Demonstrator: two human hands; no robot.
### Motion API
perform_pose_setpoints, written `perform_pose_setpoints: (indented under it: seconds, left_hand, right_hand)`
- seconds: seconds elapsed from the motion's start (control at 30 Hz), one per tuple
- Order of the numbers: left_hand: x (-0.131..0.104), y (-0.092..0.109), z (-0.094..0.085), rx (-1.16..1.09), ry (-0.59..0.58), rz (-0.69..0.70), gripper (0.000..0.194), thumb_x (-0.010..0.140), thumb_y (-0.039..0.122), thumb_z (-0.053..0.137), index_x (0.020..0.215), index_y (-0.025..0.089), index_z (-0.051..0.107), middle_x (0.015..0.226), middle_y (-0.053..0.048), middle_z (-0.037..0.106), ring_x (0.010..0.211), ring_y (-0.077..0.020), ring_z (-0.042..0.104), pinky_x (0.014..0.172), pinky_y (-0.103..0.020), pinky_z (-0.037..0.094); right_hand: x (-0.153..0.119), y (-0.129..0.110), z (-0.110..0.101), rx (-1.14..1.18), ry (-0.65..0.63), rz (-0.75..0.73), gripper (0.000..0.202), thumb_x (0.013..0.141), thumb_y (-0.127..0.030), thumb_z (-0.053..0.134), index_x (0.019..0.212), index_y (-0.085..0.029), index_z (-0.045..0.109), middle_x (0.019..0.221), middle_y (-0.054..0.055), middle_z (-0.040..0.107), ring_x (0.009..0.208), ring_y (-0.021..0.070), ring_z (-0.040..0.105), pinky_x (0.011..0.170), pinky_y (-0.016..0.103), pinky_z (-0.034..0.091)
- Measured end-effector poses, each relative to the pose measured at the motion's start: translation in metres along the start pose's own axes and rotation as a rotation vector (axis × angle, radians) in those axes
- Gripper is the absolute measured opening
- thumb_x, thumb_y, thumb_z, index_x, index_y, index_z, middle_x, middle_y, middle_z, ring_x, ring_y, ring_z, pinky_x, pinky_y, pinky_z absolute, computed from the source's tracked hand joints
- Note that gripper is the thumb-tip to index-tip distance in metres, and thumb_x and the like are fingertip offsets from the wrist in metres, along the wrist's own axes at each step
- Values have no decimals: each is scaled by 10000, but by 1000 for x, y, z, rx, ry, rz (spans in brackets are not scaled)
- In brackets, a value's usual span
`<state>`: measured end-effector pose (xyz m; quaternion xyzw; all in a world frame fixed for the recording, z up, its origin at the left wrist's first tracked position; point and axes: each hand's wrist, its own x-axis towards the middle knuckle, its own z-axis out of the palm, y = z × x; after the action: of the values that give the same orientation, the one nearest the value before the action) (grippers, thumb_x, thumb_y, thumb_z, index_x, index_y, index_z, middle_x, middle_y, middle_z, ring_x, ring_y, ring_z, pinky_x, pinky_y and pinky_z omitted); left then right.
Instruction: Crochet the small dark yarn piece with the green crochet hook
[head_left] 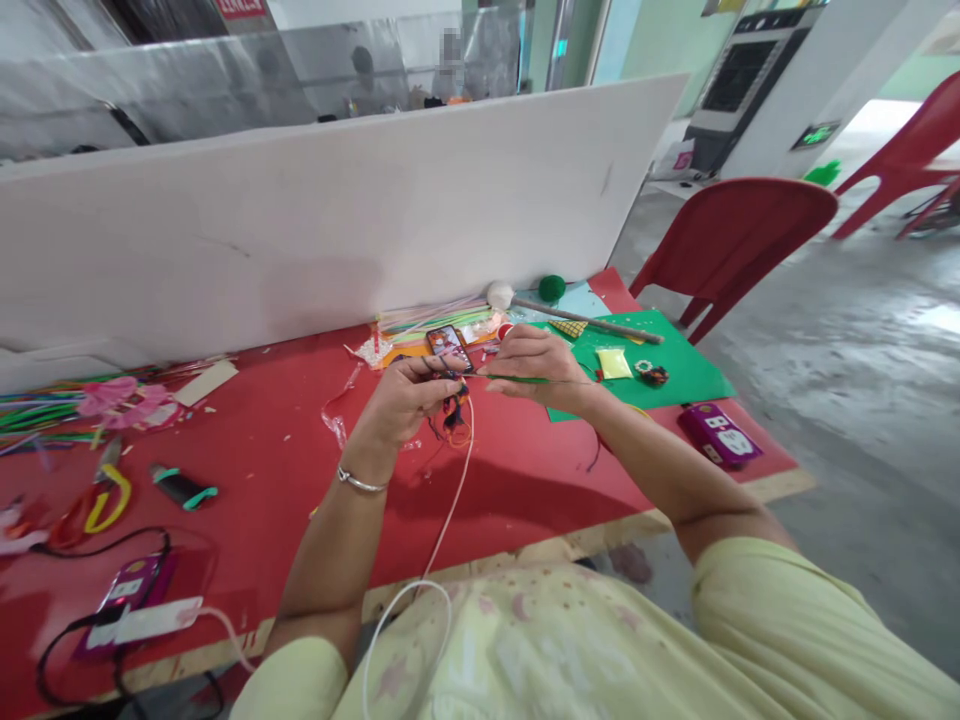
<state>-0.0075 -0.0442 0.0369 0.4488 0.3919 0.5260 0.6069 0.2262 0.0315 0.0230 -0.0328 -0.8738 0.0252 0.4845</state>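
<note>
Above the red table (300, 500), my left hand (409, 400) pinches a small bundle of dark, orange and blue yarn (454, 408), which hangs below its fingers. My right hand (536, 365) is just to the right, its fingers closed on a thin green stick (517, 379) that points toward the left hand. A phone (448, 345) with a lit screen lies behind the left fingertips. A pale cord (459, 490) runs from near the yarn down toward my lap.
A white board (337, 220) stands along the back edge. On the right are a green sheet (675, 365), a yellow packet (615, 363) and a purple box (720, 435). Scissors (109, 495), pliers (182, 489), pipe cleaners and cables lie left. A red chair (742, 240) stands beyond.
</note>
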Motion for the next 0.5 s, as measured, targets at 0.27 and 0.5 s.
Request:
perform_pose_setpoints:
  seconds: [0.27,0.5]
  left_hand:
    - [1,-1,-2,-138,-59,-87,353,585,113,914,929,127,843,528,35,574,394,9,307,392,-149,223]
    - [-1,1,-5,-86,-48,-82,341,578,122,919,910,117,845,525,36,565,407,0,320,400,-167,237]
  right_hand:
    - [1,-14,5,-196,83,-108,298,918,-292,802,1202,-222,743,897,21,802,792,174,710,722,338,655]
    - [3,-13,-4,-198,-23,-77,191,930,-340,788,1103,-259,784,858,7,810,784,193,745,725,389,687]
